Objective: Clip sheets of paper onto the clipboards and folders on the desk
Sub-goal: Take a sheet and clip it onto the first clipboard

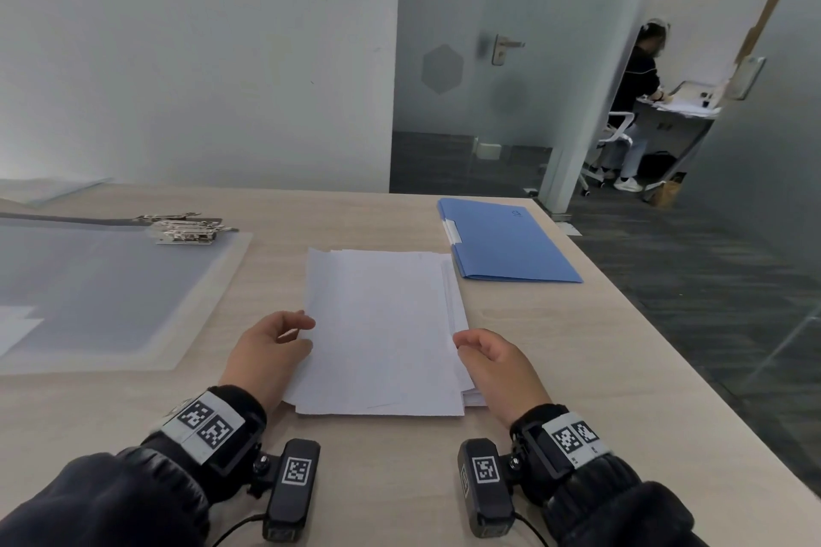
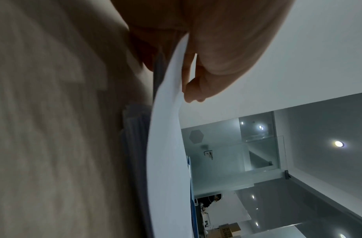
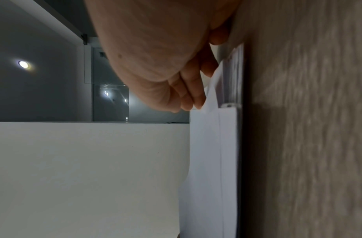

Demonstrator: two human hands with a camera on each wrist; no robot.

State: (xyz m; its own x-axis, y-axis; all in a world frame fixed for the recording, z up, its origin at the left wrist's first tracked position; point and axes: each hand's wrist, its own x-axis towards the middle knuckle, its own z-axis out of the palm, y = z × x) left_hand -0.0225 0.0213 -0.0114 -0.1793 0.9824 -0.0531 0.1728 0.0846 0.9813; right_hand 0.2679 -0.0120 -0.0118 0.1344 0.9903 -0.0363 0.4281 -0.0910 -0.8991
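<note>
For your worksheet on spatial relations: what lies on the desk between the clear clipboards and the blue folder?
The stack of white paper, in the head view.

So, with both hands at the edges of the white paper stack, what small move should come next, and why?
Probably lift the top white sheet clear of the white paper stack. The left hand pinches its left edge, already curled up, and the right hand touches the right edge; the translucent clipboards wait at left.

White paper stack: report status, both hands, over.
Left hand pinches the top white sheet's left edge, lifting it. Right hand fingers curl on the white paper stack's right edge. Blue folder shut, translucent clipboards untouched. Nothing obstructing.
</note>
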